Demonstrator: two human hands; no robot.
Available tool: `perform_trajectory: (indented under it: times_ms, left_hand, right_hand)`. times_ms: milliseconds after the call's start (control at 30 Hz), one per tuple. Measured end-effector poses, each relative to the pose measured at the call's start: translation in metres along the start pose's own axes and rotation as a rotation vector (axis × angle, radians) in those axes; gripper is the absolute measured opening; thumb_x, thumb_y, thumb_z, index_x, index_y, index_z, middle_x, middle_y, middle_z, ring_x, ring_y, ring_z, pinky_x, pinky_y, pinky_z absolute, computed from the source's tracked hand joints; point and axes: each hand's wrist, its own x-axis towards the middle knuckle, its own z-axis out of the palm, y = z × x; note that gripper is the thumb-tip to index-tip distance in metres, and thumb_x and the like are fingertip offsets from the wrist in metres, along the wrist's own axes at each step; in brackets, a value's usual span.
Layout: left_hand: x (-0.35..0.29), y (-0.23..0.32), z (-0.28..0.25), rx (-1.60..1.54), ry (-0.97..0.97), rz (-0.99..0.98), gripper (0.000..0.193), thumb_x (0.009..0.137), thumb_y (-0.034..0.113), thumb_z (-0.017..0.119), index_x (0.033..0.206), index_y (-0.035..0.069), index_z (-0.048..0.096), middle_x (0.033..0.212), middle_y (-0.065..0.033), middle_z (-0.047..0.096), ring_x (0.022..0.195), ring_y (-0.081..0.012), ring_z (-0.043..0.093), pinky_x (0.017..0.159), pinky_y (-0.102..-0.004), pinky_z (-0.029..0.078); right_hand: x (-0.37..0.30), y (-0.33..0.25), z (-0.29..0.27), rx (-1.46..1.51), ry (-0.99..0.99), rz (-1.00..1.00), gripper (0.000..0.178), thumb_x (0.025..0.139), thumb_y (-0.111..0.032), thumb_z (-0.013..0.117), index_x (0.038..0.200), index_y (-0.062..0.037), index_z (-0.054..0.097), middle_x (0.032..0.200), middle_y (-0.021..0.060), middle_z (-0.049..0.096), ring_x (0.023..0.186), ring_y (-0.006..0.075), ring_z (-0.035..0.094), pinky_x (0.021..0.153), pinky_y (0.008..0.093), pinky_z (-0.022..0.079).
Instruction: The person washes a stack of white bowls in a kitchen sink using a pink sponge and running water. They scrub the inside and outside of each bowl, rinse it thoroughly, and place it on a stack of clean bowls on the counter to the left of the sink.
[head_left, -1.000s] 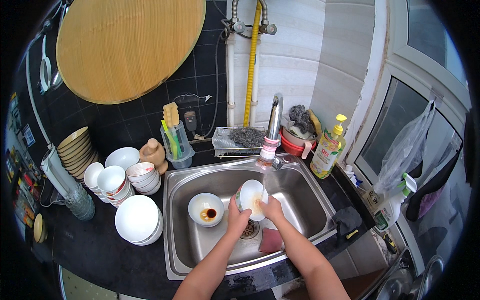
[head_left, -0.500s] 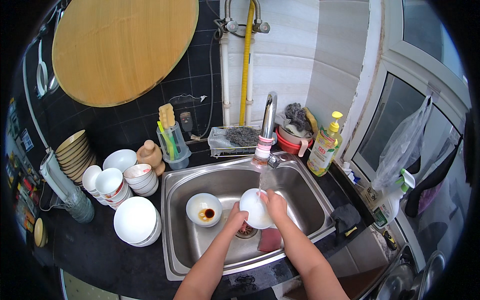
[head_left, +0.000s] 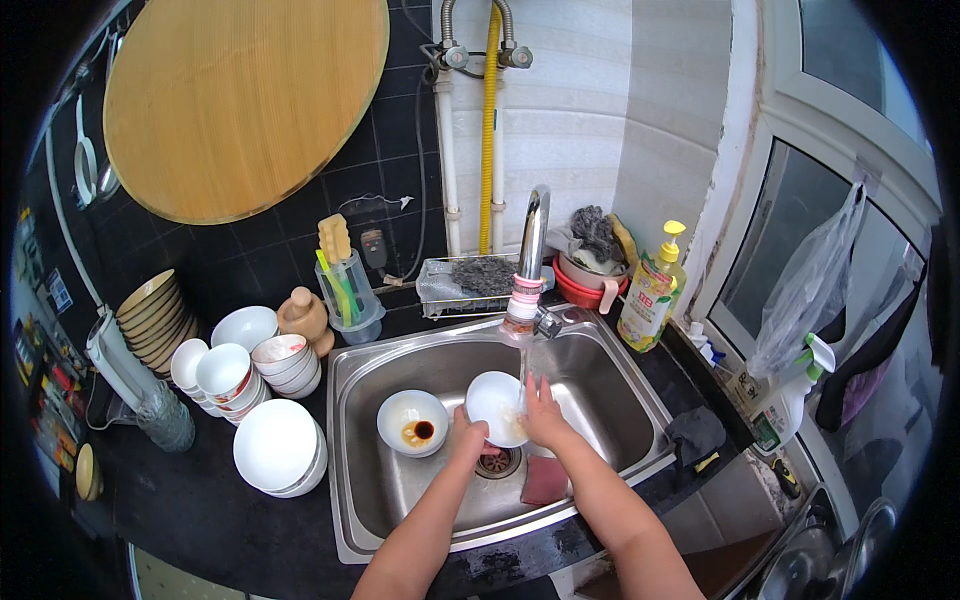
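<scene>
A small white bowl [head_left: 496,405] is tilted over the steel sink [head_left: 350,500], close to the drain [head_left: 498,462]. My left hand [head_left: 467,436] grips its lower left rim, with the thumb on the inside and the other fingers partly hidden beneath. Alongside the bowl's right edge, my right hand [head_left: 542,412] has its fingers stretched out under the stream from the faucet [head_left: 532,235]. To the left in the sink sits another white bowl [head_left: 412,412] with dark brown liquid in it. A reddish-brown cloth [head_left: 544,481] lies right of the drain.
Stacked white bowls [head_left: 275,447] and tan bowls [head_left: 150,315] stand on the black counter at left. Behind the sink are a utensil holder [head_left: 352,300] and a wire rack [head_left: 465,285]. A yellow-topped soap bottle [head_left: 650,290] and a dark cloth [head_left: 694,434] are at right.
The held bowl has shifted slightly left and is turned a little. My right hand's fingers have come off the bowl's inside and now extend beside its right edge in the water.
</scene>
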Motion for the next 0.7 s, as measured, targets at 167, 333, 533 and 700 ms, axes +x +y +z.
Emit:
perform_trajectory:
  times_ms: [167, 333, 533, 700]
  left_hand:
    - [0.001, -0.003, -0.003, -0.088, 0.116, -0.015, 0.062, 0.065, 0.002, 0.042, 0.124, 0.004, 0.025, 0.109, -0.0216, 0.046, 0.072, -0.0318, 0.06, 0.053, -0.0413, 0.055]
    - [0.005, -0.004, 0.0, -0.031, -0.014, -0.099, 0.065, 0.063, 0.001, 0.043, 0.125, 0.005, 0.024, 0.109, -0.0207, 0.046, 0.074, -0.0322, 0.06, 0.054, -0.0409, 0.056]
    - [0.014, -0.016, -0.007, -0.034, 0.108, 0.049, 0.063, 0.062, 0.001, 0.043, 0.123, 0.005, 0.026, 0.108, -0.0209, 0.046, 0.07, -0.032, 0.06, 0.049, -0.0396, 0.056]
    - [0.005, -0.006, -0.001, -0.048, -0.04, -0.02, 0.062, 0.066, 0.003, 0.044, 0.125, 0.004, 0.024, 0.112, -0.0216, 0.044, 0.077, -0.0331, 0.059, 0.048, -0.0377, 0.056]
  right_hand:
    - [0.004, -0.023, -0.013, -0.215, -0.581, -0.339, 0.055, 0.081, -0.013, 0.046, 0.134, -0.0113, 0.031, 0.136, 0.0122, 0.035, 0.128, 0.0283, 0.029, 0.105, 0.0483, 0.016]
    - [-0.008, -0.014, 0.006, 0.143, -0.338, -0.237, 0.038, 0.085, -0.022, 0.044, 0.121, -0.0158, 0.05, 0.13, 0.0057, 0.044, 0.121, 0.0277, 0.04, 0.102, 0.0399, 0.026]
    - [0.002, -0.009, -0.007, -0.027, -0.551, -0.264, 0.042, 0.083, -0.02, 0.047, 0.124, -0.0133, 0.048, 0.128, 0.0147, 0.045, 0.118, 0.0252, 0.044, 0.098, 0.0317, 0.033]
    - [-0.006, -0.008, 0.008, 0.333, -0.347, -0.312, 0.037, 0.082, -0.023, 0.049, 0.118, -0.0131, 0.053, 0.12, 0.0129, 0.052, 0.11, 0.0266, 0.049, 0.093, 0.033, 0.037]
